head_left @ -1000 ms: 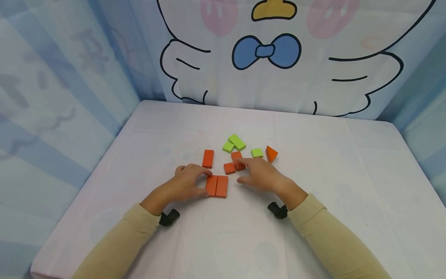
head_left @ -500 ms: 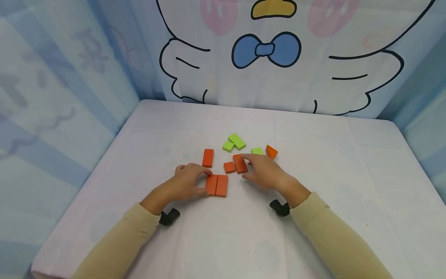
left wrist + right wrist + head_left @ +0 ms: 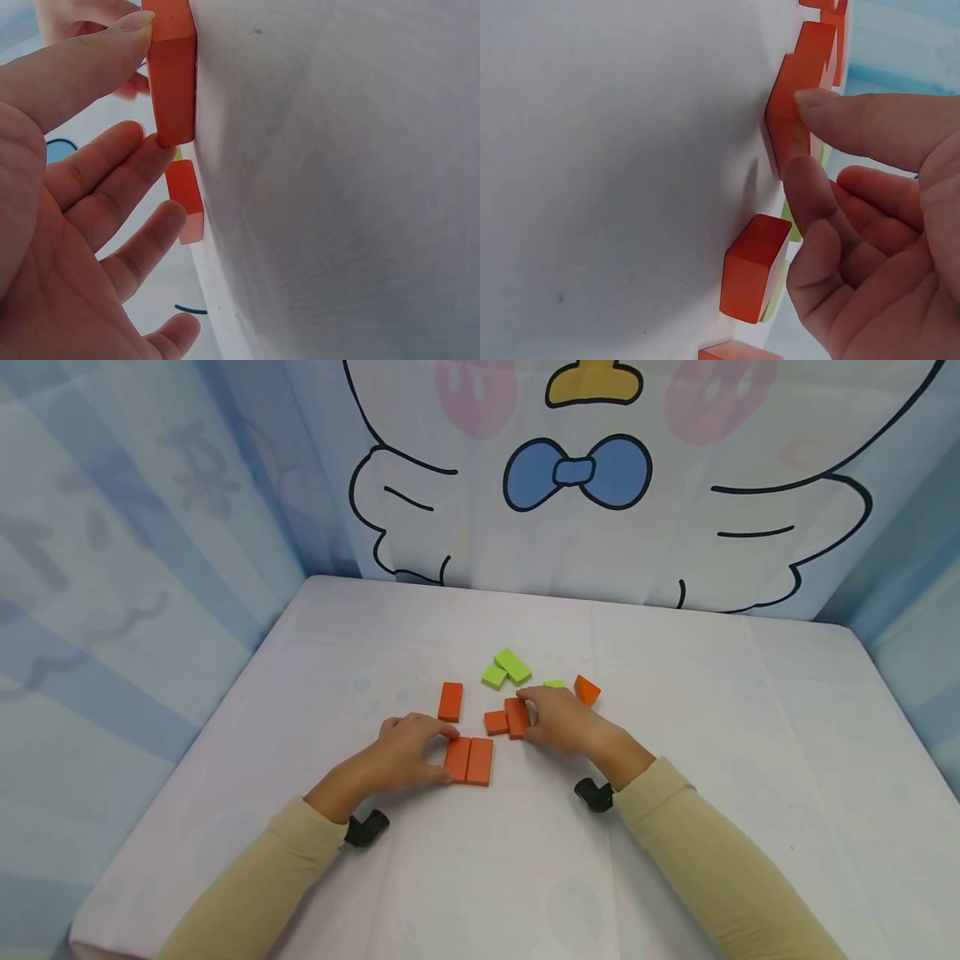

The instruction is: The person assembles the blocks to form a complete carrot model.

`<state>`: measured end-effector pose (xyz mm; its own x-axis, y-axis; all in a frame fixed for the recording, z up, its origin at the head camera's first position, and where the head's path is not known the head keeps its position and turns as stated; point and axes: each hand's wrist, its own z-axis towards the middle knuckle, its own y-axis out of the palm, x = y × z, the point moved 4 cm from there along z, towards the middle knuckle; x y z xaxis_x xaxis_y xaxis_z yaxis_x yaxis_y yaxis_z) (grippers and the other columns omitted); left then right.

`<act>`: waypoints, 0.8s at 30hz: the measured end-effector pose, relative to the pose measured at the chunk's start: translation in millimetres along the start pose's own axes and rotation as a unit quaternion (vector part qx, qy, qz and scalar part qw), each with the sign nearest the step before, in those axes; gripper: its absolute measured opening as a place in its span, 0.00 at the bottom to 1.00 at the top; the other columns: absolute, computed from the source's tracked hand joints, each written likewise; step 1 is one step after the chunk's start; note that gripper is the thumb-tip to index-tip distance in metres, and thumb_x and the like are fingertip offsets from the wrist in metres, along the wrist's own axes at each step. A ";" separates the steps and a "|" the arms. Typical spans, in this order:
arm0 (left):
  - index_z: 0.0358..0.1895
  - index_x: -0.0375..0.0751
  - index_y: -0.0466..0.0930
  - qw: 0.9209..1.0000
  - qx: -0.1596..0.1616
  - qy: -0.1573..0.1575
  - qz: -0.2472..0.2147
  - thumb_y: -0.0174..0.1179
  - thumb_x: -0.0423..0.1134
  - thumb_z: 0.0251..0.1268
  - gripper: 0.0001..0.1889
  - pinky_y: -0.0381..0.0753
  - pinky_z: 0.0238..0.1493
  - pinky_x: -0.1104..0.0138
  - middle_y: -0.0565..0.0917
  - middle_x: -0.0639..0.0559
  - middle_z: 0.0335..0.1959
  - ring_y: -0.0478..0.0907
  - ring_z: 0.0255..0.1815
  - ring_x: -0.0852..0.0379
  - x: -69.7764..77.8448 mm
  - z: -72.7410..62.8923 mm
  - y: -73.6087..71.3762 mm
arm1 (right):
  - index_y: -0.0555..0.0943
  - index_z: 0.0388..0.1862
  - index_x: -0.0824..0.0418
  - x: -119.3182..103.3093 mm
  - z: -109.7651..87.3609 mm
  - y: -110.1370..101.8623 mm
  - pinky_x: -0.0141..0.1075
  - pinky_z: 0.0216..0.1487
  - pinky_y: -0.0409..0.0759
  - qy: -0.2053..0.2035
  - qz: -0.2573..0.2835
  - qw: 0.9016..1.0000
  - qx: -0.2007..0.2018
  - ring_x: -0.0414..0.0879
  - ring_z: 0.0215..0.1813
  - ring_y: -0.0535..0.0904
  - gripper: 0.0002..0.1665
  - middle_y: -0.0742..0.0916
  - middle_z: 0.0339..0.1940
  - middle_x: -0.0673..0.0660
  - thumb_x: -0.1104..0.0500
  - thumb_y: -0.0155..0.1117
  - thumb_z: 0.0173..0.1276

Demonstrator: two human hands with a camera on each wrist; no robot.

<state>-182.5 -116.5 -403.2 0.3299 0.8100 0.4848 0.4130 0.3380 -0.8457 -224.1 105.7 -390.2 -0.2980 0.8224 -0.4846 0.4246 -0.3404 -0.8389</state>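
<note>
Orange oblong point(image 3: 517, 720), flat, right hand point(image 3: 561, 720) pinching.
Left hand point(image 3: 408, 750) pinches another oblong point(image 3: 458, 760); small square point(image 3: 496, 722) beside first; green blocks point(image 3: 513, 667) beyond.

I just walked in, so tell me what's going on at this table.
A person's left hand pinches the left of two orange blocks lying side by side on a white table. The right hand pinches another orange block, beside a small orange square and apart from that pair. A further orange block, green blocks and an orange triangle lie beyond the pair.
</note>
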 end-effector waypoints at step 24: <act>0.63 0.41 0.78 1.000 -0.002 0.006 -0.027 0.73 0.41 0.60 0.27 0.67 0.67 0.51 0.78 0.48 0.61 0.69 0.67 0.47 2.4 -0.8 2.1 | 0.74 0.67 0.67 4.2 -34.7 10.1 0.49 0.65 0.71 -0.016 -0.028 0.999 -0.009 0.55 0.64 0.75 0.35 0.80 0.62 0.60 0.54 0.72 0.65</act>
<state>-180.2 -114.2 -403.6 0.3165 0.7853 0.5321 0.4346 0.3786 -0.8172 -191.4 121.5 -392.2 -0.3494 0.8247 -0.4447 0.4213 -0.2857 -0.8608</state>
